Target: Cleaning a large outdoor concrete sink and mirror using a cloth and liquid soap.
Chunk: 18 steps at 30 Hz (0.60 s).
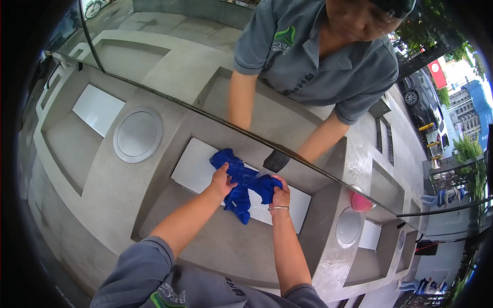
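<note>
A wet blue cloth [240,181] is spread between my two hands in a concrete sink basin [215,231]. My left hand [223,181] grips its left part between thumb and fingers. At the other end, my right hand [280,194], with a metal bangle at the wrist, has a bunched part of the cloth in its fingers. Clear water falls onto the cloth from a dark faucet [276,161] on the basin's back wall. Below the cloth lies a white panel [196,161], partly covered by it. One loose end of the cloth hangs down toward the front.
A long mirror [173,77] behind the sinks reflects a person in a grey shirt. Round metal lids [138,134] are set in the counter on both sides. A pink object [361,202] stands by the right lid [348,227]. More basins [73,142] flank this one.
</note>
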Each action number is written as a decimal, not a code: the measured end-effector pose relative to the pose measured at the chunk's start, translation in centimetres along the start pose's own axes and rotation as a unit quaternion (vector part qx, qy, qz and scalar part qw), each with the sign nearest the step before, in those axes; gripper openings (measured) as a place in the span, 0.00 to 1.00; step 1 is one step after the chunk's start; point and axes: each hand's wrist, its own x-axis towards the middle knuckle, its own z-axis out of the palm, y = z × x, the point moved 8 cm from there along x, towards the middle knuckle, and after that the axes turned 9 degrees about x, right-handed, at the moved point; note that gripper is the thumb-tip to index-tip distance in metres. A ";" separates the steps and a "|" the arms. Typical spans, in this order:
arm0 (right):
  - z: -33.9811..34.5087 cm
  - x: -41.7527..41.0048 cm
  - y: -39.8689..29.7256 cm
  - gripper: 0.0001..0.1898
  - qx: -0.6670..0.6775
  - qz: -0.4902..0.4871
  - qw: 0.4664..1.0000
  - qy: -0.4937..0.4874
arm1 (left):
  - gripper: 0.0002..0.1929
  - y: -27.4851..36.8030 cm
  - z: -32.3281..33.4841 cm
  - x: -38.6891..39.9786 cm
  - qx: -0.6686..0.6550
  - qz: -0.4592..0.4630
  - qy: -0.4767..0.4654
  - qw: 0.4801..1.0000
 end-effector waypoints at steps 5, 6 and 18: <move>6.6 -2.9 -0.1 0.15 -0.208 -0.167 0.949 -0.168 | 0.34 -3.5 4.2 -1.0 -0.021 -0.137 -0.183 0.973; 8.6 -4.9 -0.2 0.13 -0.233 -0.195 0.932 -0.200 | 0.35 -3.1 3.7 0.5 -0.050 -0.182 -0.253 0.949; 10.4 -2.2 -3.0 0.15 -0.521 -0.326 0.789 -0.017 | 0.13 -3.3 9.1 -2.3 -0.226 0.002 -0.443 0.868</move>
